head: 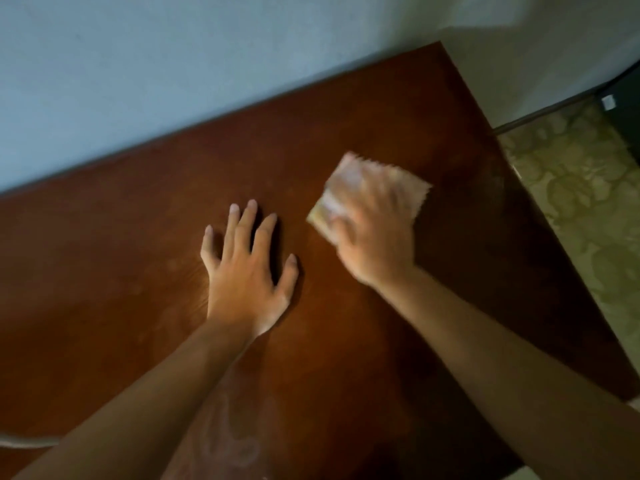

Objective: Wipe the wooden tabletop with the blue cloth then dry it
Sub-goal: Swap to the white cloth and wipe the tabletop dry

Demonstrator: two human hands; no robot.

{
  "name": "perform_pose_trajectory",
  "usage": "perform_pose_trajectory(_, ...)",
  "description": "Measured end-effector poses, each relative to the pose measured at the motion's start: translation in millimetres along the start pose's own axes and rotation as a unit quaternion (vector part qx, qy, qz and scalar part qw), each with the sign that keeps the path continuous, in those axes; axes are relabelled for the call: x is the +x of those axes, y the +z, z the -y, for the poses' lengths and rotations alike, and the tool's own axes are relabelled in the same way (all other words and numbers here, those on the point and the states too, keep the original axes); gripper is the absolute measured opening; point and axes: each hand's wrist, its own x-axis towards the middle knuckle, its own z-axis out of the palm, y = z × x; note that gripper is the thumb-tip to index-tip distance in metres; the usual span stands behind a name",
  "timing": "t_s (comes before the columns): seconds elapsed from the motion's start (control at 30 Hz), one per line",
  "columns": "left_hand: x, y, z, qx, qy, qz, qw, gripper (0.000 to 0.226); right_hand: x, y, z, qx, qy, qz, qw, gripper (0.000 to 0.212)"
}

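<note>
Wooden tabletop [138,271]: right hand [375,237], blurred, fingers seemingly pressing flat a pale folded cloth [398,181]; left hand [247,268] beside it, fingers spread.

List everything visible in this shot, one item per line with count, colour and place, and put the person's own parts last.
wooden tabletop: one, dark reddish brown, fills most of the view, far edge against the wall
cloth: one, pale pinkish, folded, blurred, on the tabletop right of centre under the right hand
wall: one, pale blue-grey, behind the tabletop
floor covering: one, greenish with a floral pattern, right of the tabletop
dark object: one, black, upper right corner, too cut off to identify
left hand: one, fingers spread, flat on the tabletop near centre
right hand: one, blurred, on top of the cloth
forearms: two, bare, reaching in from the bottom edge
</note>
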Motion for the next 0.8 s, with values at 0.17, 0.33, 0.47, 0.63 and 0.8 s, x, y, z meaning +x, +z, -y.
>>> perform_pose_trajectory(0.17,-54.0,-10.4,40.9,0.069,-0.044,0.042,0.996,0.073,42.4,2.8,-2.8,-0.068,-0.054,0.058,0.995,0.058)
perform_pose_trajectory(0.33,-69.8,-4.2,52.0,0.089,-0.056,0.030,0.994,0.072,89.0,4.6,45.3,-0.030,-0.006,0.026,0.999,0.058)
perform_pose_trajectory(0.47,-68.8,-1.1,53.8,0.091,-0.052,0.029,0.994,0.070,12.8,27.0,93.2,-0.010,-0.226,0.050,0.973,0.054)
perform_pose_trajectory(0.63,-69.9,0.4,55.0,0.096,-0.044,0.010,0.994,0.070,56.5,19.1,82.0,-0.035,-0.187,0.072,0.979,0.057)
perform_pose_trajectory(0.8,-70.1,3.1,57.1,0.085,-0.035,-0.013,0.996,0.067,87.1,20.6,90.2,-0.030,-0.123,0.041,0.991,0.060)
